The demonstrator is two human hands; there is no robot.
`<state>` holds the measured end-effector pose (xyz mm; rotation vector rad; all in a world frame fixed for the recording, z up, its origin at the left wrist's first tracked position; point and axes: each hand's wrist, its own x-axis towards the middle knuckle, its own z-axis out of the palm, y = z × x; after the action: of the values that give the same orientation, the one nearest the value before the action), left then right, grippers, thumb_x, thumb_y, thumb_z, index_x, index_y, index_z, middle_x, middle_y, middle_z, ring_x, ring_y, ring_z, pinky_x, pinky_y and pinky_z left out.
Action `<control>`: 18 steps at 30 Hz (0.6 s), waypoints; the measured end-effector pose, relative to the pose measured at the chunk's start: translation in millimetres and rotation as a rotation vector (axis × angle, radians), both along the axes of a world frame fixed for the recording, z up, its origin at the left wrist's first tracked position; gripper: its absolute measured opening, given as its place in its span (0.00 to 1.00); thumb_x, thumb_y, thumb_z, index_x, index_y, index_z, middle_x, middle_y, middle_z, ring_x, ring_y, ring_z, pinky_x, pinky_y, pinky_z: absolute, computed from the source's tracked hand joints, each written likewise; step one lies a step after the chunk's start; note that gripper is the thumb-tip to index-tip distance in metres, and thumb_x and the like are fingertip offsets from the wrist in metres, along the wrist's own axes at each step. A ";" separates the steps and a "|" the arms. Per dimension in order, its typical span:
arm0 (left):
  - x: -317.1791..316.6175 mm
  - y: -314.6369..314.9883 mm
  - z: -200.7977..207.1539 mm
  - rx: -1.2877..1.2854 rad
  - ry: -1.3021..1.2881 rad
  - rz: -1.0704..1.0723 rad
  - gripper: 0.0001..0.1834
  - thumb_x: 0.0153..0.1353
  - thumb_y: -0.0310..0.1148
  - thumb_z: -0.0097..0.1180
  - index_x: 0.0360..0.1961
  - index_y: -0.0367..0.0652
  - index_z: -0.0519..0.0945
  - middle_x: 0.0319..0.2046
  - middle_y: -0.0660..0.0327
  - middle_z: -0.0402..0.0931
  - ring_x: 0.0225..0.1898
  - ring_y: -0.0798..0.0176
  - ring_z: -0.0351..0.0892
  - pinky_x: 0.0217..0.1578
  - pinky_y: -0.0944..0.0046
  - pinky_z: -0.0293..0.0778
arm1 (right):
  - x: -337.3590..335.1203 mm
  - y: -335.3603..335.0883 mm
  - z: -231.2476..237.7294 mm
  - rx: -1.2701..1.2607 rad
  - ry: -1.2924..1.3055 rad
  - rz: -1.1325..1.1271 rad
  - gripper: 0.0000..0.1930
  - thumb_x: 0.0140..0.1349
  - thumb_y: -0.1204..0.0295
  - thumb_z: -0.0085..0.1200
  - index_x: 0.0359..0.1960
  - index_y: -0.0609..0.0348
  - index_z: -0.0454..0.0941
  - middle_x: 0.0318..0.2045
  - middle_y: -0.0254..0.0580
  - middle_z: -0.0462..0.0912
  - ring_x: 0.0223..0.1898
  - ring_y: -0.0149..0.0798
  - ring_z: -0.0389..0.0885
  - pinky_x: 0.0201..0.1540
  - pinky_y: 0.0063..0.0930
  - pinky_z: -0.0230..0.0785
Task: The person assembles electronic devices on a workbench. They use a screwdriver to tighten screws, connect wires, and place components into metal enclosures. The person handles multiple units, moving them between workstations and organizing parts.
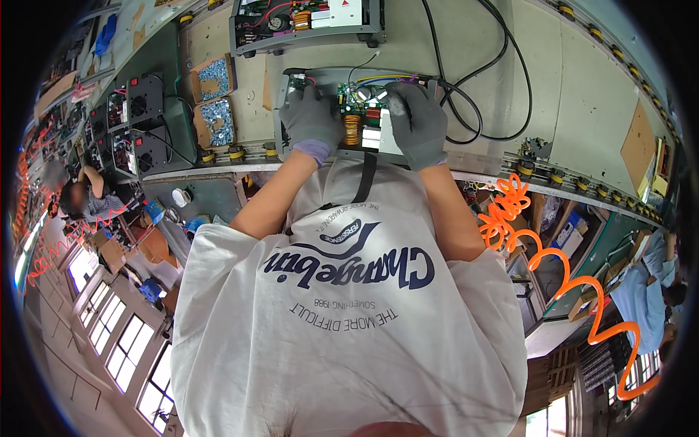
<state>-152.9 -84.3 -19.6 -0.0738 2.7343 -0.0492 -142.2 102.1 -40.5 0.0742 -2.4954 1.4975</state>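
The grey-gloved left hand (313, 119) and right hand (418, 125) are curled over a rectangular grey metal chassis (328, 74) — whether anything is gripped cannot be told. Between them, a green circuit board (349, 94) and ribbed copper-coloured coil (352, 130) are exposed — all carried by the smooth greenish counter (406, 48).

So both gloved hands are on the open case (328, 73), left hand (312, 118) over its left end, right hand (419, 125) over the right side of the green board (353, 95) (can't tell what the fingers grip, if anything). Copper coil (352, 131) sits between them, another open unit (313, 40) farther back. Screws (216, 116) lie boxed at left, black cable (529, 87) loops right, orange hose (600, 309) below.
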 end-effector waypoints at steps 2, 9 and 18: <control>-1.0 -5.2 -2.3 0.013 0.009 -0.039 0.11 0.54 0.39 0.60 0.38 0.55 0.88 0.50 0.64 0.74 0.57 0.53 0.67 0.53 0.50 0.63 | -1.2 0.1 -0.8 0.003 0.020 0.003 0.07 0.64 0.68 0.55 0.39 0.54 0.81 0.35 0.44 0.83 0.34 0.51 0.82 0.35 0.39 0.75; -1.3 -14.1 -4.5 0.046 -0.008 -0.010 0.10 0.53 0.39 0.61 0.36 0.53 0.88 0.52 0.66 0.75 0.56 0.54 0.67 0.54 0.50 0.63 | -0.5 -5.9 0.8 0.019 0.002 0.027 0.07 0.63 0.67 0.56 0.39 0.53 0.81 0.34 0.44 0.83 0.33 0.51 0.82 0.34 0.39 0.74; -6.4 -9.9 -1.8 -0.048 -0.048 0.033 0.10 0.53 0.39 0.61 0.35 0.54 0.87 0.52 0.66 0.75 0.57 0.54 0.67 0.54 0.53 0.62 | -0.2 -13.4 -3.1 0.051 0.034 0.043 0.08 0.60 0.68 0.57 0.40 0.52 0.81 0.33 0.43 0.83 0.33 0.50 0.82 0.33 0.40 0.74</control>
<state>-159.3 -94.2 -21.4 -0.1299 2.6832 -0.1064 -142.3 88.7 -43.6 0.1616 -2.5201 1.4369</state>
